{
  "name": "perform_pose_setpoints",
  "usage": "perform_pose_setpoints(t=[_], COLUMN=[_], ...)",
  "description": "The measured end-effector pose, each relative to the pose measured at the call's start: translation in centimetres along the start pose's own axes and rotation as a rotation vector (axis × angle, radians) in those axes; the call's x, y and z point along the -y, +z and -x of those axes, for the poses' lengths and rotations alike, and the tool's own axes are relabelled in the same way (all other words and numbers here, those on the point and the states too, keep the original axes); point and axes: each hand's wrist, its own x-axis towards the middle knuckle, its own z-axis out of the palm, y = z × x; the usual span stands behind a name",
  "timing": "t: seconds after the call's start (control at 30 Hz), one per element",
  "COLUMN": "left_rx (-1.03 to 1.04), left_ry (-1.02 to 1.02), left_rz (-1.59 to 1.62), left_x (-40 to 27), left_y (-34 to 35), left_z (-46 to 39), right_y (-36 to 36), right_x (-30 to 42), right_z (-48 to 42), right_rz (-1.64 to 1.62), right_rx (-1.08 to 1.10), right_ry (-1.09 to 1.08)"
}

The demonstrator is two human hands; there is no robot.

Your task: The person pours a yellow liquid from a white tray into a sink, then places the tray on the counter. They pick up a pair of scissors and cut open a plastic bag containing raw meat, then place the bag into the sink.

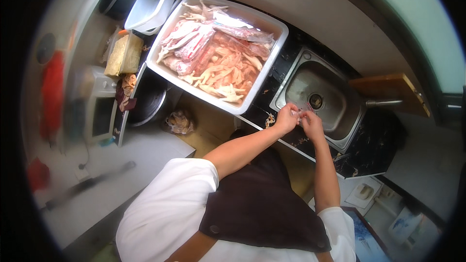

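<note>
Over the near edge of a stainless steel sink [338,96], my left hand [286,119] and my right hand [312,124] meet at the fingertips. Both pinch a small pale item [299,117] with a reddish tint; it is too small to name and partly hidden by my fingers. To the left stands a large white plastic tub [196,92] of reddish water. It holds many loose chicken feet [229,92] and pinkish pieces in clear plastic bags [193,40].
A wooden board [393,92] leans by the sink's right end, near a metal tap [384,102]. White plastic bins [153,5] and a food-filled container [125,54] stand beyond the tub. Scraps [269,120] lie on the black countertop [256,114]. A bag [179,122] rests on the floor.
</note>
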Motion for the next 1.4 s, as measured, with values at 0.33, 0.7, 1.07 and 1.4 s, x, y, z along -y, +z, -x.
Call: perform_pose_setpoints(t=[0.33,0.7,1.07,1.4], left_rx=[-0.009,0.228,0.015,-0.012], left_ry=[0.048,-0.282,0.220,0.424], left_rz=[-0.490,-0.405,-0.392,-0.689], left_x=[-1.2,0.2,-7.8,-11.7], left_y=[-5.5,-6.6,8.2,9.9], left_z=[2.6,2.9,10.2,25.2], right_y=[-0.2,4.1,-5.7,-6.5], right_x=[-0.3,-9.3,-2.2,6.3], right_z=[6.8,5.3,10.8,21.1], right_rz=[0.762,0.250,-0.767,-0.142], right_rx=[-0.085,-0.203,-0.310,-0.301], right_ry=[0.135,-0.063,-0.126,-0.425])
